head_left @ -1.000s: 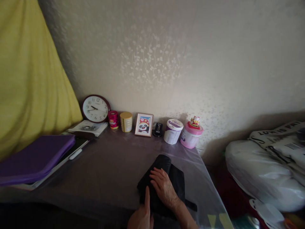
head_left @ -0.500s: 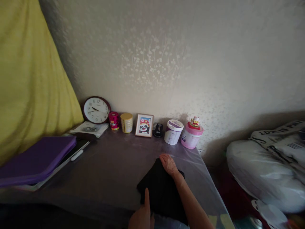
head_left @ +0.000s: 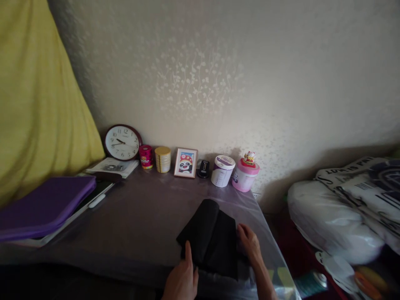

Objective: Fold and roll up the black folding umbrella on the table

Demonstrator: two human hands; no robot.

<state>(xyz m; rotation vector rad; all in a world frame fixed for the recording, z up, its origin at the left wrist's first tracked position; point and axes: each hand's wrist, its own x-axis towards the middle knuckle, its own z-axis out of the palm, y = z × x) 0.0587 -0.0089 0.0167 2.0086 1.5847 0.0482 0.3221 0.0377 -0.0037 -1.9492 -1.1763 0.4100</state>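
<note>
A folded black cloth (head_left: pixel 215 246) lies on the table near its front right part, with a raised fold running along its middle. My left hand (head_left: pixel 184 275) is at the cloth's lower left side, index finger stretched out over it and thumb apart; its other fingers are hidden. At the right edge of the cloth is my right hand (head_left: pixel 250 243), its fingers curled and closed on that edge. The fingertips are partly hidden by the dim light and the hand itself.
Along the wall stand a clock (head_left: pixel 123 142), a red can (head_left: pixel 146 157), a yellow-lidded can (head_left: pixel 163 160), a panda picture frame (head_left: pixel 186 162), a small black object (head_left: pixel 203 169), a white tub (head_left: pixel 223 171) and a pink tub (head_left: pixel 245 178). A purple folder (head_left: pixel 46 204) lies left; white bags (head_left: pixel 331 225) sit right.
My right hand has moved from the cloth's far top down to its right edge. The cloth's right part now lies spread, with the fold showing. My left hand stays at the lower left.
</note>
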